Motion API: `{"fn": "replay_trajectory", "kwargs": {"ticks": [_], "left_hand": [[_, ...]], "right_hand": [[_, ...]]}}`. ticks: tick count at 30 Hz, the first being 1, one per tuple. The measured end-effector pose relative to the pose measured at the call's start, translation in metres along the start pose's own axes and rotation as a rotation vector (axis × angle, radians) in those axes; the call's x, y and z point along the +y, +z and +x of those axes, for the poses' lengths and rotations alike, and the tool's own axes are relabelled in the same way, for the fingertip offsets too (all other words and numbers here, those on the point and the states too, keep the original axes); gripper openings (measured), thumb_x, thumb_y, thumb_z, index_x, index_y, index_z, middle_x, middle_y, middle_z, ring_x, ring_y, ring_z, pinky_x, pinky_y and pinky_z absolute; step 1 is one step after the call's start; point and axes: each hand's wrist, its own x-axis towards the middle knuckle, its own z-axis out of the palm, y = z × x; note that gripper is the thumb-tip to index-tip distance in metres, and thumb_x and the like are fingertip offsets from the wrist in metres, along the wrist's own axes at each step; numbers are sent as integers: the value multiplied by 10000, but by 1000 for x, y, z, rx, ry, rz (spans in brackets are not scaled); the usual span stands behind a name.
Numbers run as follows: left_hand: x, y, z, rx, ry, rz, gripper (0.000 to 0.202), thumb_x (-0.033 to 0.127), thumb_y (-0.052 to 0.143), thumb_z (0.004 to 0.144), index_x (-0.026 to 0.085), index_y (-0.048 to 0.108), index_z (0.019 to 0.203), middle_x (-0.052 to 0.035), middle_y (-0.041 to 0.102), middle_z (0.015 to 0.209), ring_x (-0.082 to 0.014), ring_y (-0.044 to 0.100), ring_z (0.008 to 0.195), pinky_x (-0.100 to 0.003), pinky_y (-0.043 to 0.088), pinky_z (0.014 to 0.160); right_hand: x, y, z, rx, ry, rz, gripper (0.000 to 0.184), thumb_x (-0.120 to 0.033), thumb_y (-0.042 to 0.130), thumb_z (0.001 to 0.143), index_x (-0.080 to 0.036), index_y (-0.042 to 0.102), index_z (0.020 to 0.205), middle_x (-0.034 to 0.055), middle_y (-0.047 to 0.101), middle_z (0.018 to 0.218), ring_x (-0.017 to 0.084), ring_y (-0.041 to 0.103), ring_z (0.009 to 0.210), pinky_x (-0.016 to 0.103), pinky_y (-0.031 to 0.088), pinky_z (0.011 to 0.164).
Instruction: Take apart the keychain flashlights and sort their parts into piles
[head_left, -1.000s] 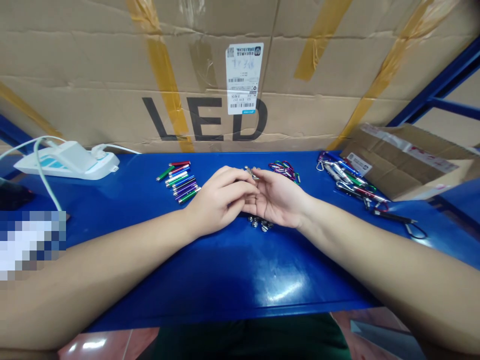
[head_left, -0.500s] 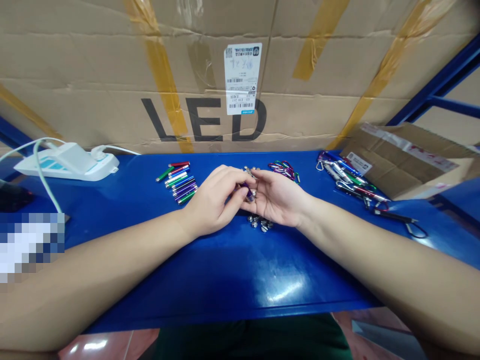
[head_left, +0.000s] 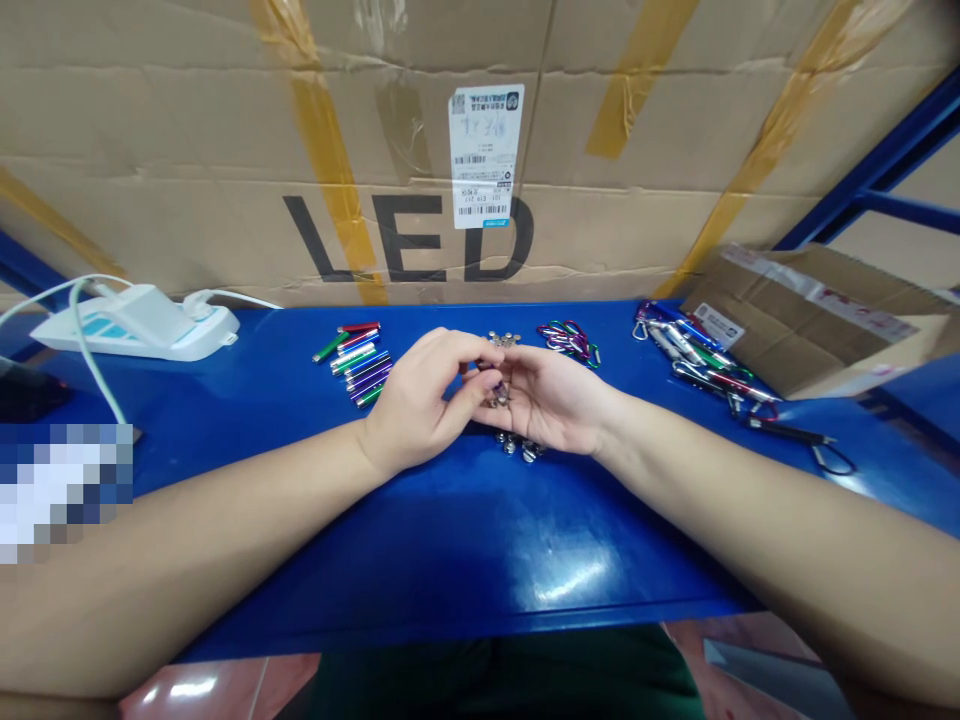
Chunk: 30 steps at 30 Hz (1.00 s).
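Steadily, left hand [head_left: 420, 395] pinches small purple metal tube [head_left: 489, 378] w/ fingertips; right hand [head_left: 559, 400] open, palm up, just beside it.

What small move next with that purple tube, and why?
Probably seat the small purple metal tube firmly into the silver metal fitting, since both already meet between the left hand and right hand, above the loose round silver pieces.

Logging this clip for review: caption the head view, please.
Left hand pinches a small purple tube over the open right hand, above a blue table.
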Motion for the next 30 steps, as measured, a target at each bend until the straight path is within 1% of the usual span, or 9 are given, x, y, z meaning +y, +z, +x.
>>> {"fn": "replay_trajectory", "kwargs": {"ticks": [3,5,7,9,12,15,18,23,30], "left_hand": [[-4,0,-2,104,-75,-8,85,237,591,1032,222,603,1115,-48,716,1020,-176,680,931,-329,547,832],[-9,1,-3,155,-174,-25,91,274,591,1041,221,591,1115,-46,695,1025,-168,670,905,-325,544,824],[-15,2,-3,173,-278,-52,127,327,586,1050,222,577,1120,-39,679,1001,-160,660,858,-321,541,804],[-19,4,-4,161,-353,-68,168,374,587,1050,222,568,1119,-29,670,965,-155,644,817,-317,533,785],[-22,6,-4,124,-403,-66,199,407,600,1039,223,569,1110,-25,667,954,-152,622,796,-305,512,746],[-21,6,-3,82,-414,-72,195,402,611,1028,222,576,1094,-21,669,949,-153,620,798,-299,500,726],[-19,6,-1,50,-420,-78,164,371,617,1018,217,588,1065,-19,673,947,-152,621,794,-300,499,732],[-20,5,-1,28,-420,-67,114,320,619,1002,211,609,1037,-19,678,947,-157,615,809,-305,496,757],[-21,3,-1,-6,-424,-71,84,297,608,1002,216,607,1024,-8,687,922,-158,617,810,-306,489,755]], "right_hand": [[-3,-2,0,4,25,-97,232,-103,397,1017,-136,613,941,62,677,775,141,694,694,285,654,787],[-9,-5,0,-11,39,-227,216,-47,433,952,-110,637,916,108,715,814,151,717,740,255,638,773],[-16,-11,0,-32,-6,-406,207,0,473,890,-103,652,903,117,732,838,153,719,757,245,618,754],[-23,-18,0,-26,-109,-631,222,35,496,846,-117,649,898,82,722,835,139,696,730,249,591,744],[-31,-28,3,83,-304,-1066,260,50,510,815,-151,629,929,43,700,877,135,657,723,271,544,749],[-34,-32,8,233,-501,-1521,247,29,530,812,-177,607,925,48,702,943,165,633,805,292,489,802],[-31,-31,12,232,-615,-1827,225,22,525,826,-171,608,907,80,685,966,199,606,893,299,455,856],[-24,-29,15,37,-599,-2032,299,71,472,831,-127,664,946,115,643,1033,199,601,922,290,463,907],[-24,-29,13,25,-595,-2088,264,12,505,903,-109,697,1037,142,653,1101,227,629,995,312,469,957]]}}
